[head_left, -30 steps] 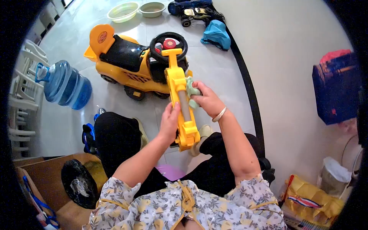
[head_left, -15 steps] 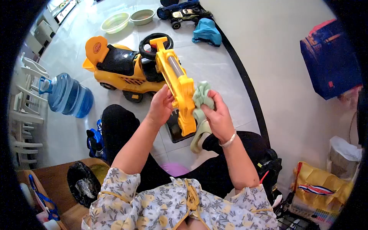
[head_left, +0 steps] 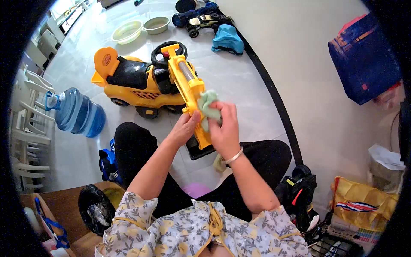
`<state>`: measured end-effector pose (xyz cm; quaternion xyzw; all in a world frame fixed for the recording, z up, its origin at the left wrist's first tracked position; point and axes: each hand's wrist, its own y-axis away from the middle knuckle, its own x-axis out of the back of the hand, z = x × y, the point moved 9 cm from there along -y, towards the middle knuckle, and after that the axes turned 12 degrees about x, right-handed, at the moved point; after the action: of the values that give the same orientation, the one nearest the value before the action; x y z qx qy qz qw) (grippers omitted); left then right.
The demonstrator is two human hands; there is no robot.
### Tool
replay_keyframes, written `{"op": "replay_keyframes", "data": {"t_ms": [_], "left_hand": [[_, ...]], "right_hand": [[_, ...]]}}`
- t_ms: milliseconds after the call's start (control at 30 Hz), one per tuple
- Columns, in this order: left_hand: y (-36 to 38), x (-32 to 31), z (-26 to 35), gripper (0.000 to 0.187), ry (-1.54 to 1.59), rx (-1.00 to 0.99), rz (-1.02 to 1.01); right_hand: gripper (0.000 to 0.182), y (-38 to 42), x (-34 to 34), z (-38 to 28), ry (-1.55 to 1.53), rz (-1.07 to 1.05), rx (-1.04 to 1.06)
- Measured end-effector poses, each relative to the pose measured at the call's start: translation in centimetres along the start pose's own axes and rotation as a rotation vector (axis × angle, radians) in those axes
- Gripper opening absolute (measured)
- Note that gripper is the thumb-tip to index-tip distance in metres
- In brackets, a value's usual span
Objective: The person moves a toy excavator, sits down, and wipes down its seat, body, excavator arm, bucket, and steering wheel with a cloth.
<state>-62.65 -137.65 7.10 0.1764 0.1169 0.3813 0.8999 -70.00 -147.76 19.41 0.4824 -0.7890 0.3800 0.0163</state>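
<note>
A yellow toy digger arm [head_left: 184,81] with a grey cylinder slants up in front of me, its black scoop [head_left: 198,150] at the lower end. My left hand [head_left: 184,129] is closed around the arm's lower left side. In my right hand [head_left: 227,128] is a bunched pale green cloth [head_left: 208,103], pressed against the arm's right side. Just behind stands a yellow and black ride-on toy car [head_left: 143,88] with a black steering wheel [head_left: 156,58]. Whether the arm is joined to the car cannot be seen clearly.
A blue water jug [head_left: 81,112] lies to the left beside white chairs [head_left: 30,132]. Two basins [head_left: 127,32], toy vehicles [head_left: 203,21] and a blue item [head_left: 228,39] are farther back. A navy box [head_left: 364,60] and a gold bag [head_left: 364,205] stand on the right.
My right hand has moved left, bringing the cloth from beside the digger arm onto its side. My left hand has shifted slightly lower, and the view has tilted a little.
</note>
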Motion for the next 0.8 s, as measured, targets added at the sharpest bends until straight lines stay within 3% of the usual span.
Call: {"op": "replay_keyframes", "data": {"t_ms": [100,233,267,400,500,533,600,667,733,800], "left_hand": [[-0.8,0.3,-0.2,0.058,0.136,-0.103,0.02],[-0.4,-0.2,0.6,0.056,0.086,-0.051,-0.02],[0.0,-1.0,1.5,0.058,0.131,-0.115,-0.057],[0.0,-1.0,1.9,0.064,0.208,-0.144,-0.138],[0.0,-1.2,2.1,0.067,0.268,-0.151,-0.169],[-0.2,-1.2,2.0,0.067,0.263,-0.145,-0.181],[-0.4,-1.3,2.1,0.07,0.261,-0.145,-0.191],[-0.2,-1.3,2.8,0.071,0.254,-0.176,-0.177],[0.0,-1.0,2.6,0.067,0.321,-0.144,-0.154],[-0.1,-1.0,2.0,0.061,0.343,-0.111,-0.205]], "right_hand": [[0.037,3.8,-1.9,-0.4,0.087,-0.088,0.037],[0.04,6.6,-2.7,-0.7,0.171,-0.241,0.056],[0.04,7.1,-2.3,-0.5,0.172,-0.245,0.053],[0.039,11.7,-1.4,4.1,0.201,-0.345,-0.118],[0.032,15.1,-0.3,10.5,0.179,-0.268,-0.407],[0.032,15.2,-0.6,12.1,0.182,-0.258,-0.417],[0.026,19.3,-2.6,16.2,-0.574,0.049,-1.108],[0.022,19.9,-3.6,16.5,-0.622,0.09,-1.16],[0.018,20.9,-4.9,16.1,-0.869,0.261,-1.315],[0.015,20.5,-4.8,15.8,-0.929,0.19,-1.335]]}}
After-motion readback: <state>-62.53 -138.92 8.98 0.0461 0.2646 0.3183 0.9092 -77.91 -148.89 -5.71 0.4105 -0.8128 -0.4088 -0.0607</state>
